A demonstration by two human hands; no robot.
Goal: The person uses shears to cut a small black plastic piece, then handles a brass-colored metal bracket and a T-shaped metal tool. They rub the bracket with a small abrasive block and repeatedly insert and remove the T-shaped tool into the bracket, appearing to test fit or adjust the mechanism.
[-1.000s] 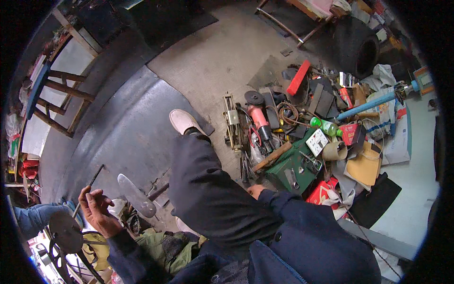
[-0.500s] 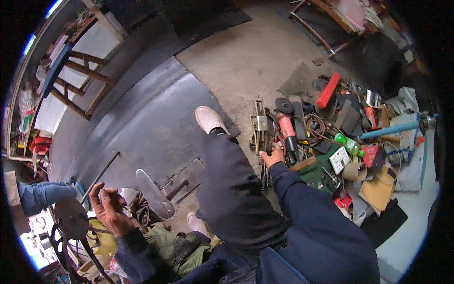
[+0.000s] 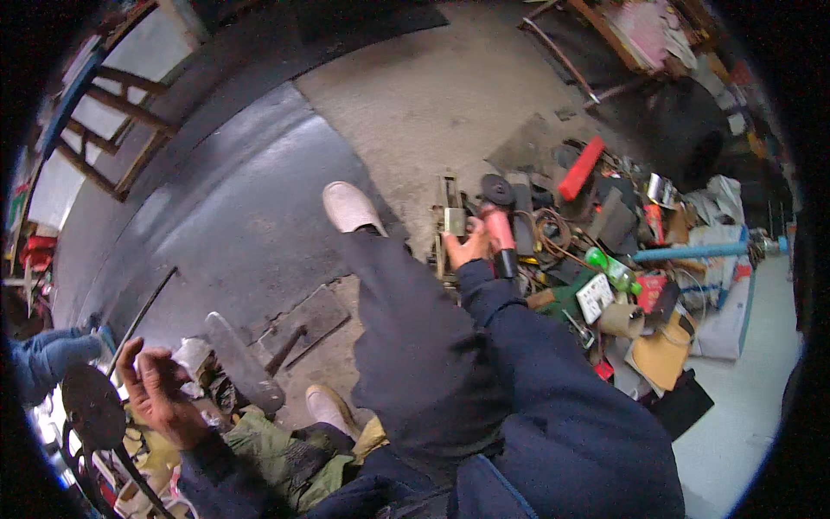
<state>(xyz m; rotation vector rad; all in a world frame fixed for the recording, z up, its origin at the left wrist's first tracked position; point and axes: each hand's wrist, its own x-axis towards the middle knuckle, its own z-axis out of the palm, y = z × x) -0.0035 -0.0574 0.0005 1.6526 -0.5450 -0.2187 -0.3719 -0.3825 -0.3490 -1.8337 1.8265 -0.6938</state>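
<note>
My left hand (image 3: 159,394) is raised at lower left, fingers apart and partly curled, beside a dark metal disc (image 3: 93,406). A thin rod (image 3: 149,310) stands behind it. My right hand (image 3: 463,244) reaches into the tool pile, at the brass-coloured metal tool with a pale block (image 3: 453,220) and beside a red angle grinder (image 3: 500,230); its fingertips are blurred and partly hidden, so I cannot tell if they grip. My dark-trousered leg (image 3: 415,346) stretches between my hands, with a pale shoe (image 3: 348,208) on a dark floor mat (image 3: 216,190).
A heap with a green bottle (image 3: 621,275), red bar (image 3: 581,167) and blue pipe (image 3: 692,252) covers the right floor. A wooden stool (image 3: 117,130) is upper left, a tyre (image 3: 692,125) upper right. Another person's jeans-clad leg (image 3: 56,355) is at far left.
My right hand has moved out from beside my leg, forward and up to the brass-coloured tool and grinder. My left hand stays raised with fingers apart. The view has shifted slightly.
</note>
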